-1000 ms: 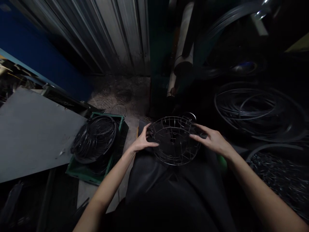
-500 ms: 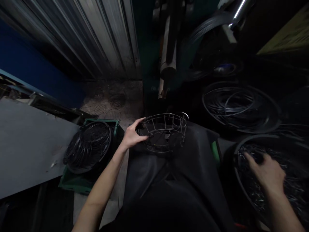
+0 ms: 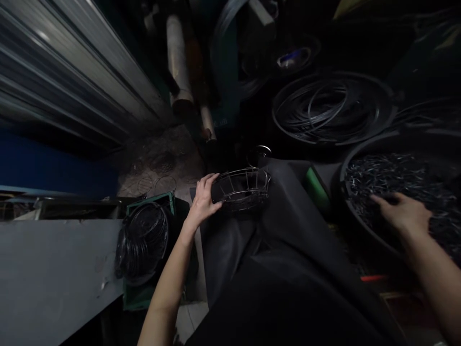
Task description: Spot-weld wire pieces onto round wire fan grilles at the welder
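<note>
Round grey wire frame (image 3: 245,191) is held at left edge by left hand (image 3: 203,201); right hand (image 3: 406,214), grip unclear, well right over round black tub (image 3: 344,192).

Dim throughout; deep shadow fills the space beyond the wire frame (image 3: 242,193), and dark cloth (image 3: 288,269) on its near side shows little detail. Corrugated metal (image 3: 72,72), beyond the frame leftward, carries pale glare. Right of it, the right grip (image 3: 405,214) blurs.

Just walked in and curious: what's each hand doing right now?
Left hand: holding the round wire frame.
Right hand: at the tub of metal pieces; grip can't be told.
</note>
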A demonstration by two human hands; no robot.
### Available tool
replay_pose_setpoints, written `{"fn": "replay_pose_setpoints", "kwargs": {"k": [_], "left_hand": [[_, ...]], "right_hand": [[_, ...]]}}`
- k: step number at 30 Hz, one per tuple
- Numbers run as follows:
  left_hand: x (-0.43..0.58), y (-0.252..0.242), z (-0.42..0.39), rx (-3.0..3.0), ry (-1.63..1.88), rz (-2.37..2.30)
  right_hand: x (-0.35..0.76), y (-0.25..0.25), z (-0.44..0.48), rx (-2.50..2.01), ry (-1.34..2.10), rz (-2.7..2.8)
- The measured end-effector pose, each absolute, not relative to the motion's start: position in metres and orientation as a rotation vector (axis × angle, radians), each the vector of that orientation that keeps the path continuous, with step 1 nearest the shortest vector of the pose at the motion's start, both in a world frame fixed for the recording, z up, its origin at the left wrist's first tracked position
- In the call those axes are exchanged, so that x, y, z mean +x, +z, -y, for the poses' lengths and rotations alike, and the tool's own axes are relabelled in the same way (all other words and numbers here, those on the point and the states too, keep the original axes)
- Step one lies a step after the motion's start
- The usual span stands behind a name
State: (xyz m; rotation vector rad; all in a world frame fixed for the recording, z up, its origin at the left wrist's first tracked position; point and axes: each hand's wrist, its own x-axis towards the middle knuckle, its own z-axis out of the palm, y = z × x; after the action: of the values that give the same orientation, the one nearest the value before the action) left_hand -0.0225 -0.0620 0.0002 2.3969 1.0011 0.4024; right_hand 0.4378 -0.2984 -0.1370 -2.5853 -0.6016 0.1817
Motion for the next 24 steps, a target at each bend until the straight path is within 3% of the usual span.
{"fn": "replay_pose_setpoints", "kwargs": {"k": [4, 9, 15, 20, 24], "left_hand": [[-0.014, 0.008, 0.066, 2.482, 0.332, -1.041], [0.004, 0.017, 0.065, 2.472, 0.275, -0.987], [0.003, 0.023, 0.06, 2.4, 0.249, -0.917], [-0.004, 0.017, 0.071, 2.392, 0.357, -0.878], [-0.007, 0.019, 0.078, 2.431, 0.438, -0.931]], "right_hand": [[0.422, -0.104, 0.283, -2.702, 0.132, 0.026], [0.366, -0.045, 0.257, -2.373, 0.043, 0.111], [0.259, 0.013, 0.216, -1.717, 0.624, 0.479], [0.203, 0.024, 0.181, -1.5, 1.084, 0.614], [0.186, 0.028, 0.163, -1.461, 1.189, 0.701]]}}
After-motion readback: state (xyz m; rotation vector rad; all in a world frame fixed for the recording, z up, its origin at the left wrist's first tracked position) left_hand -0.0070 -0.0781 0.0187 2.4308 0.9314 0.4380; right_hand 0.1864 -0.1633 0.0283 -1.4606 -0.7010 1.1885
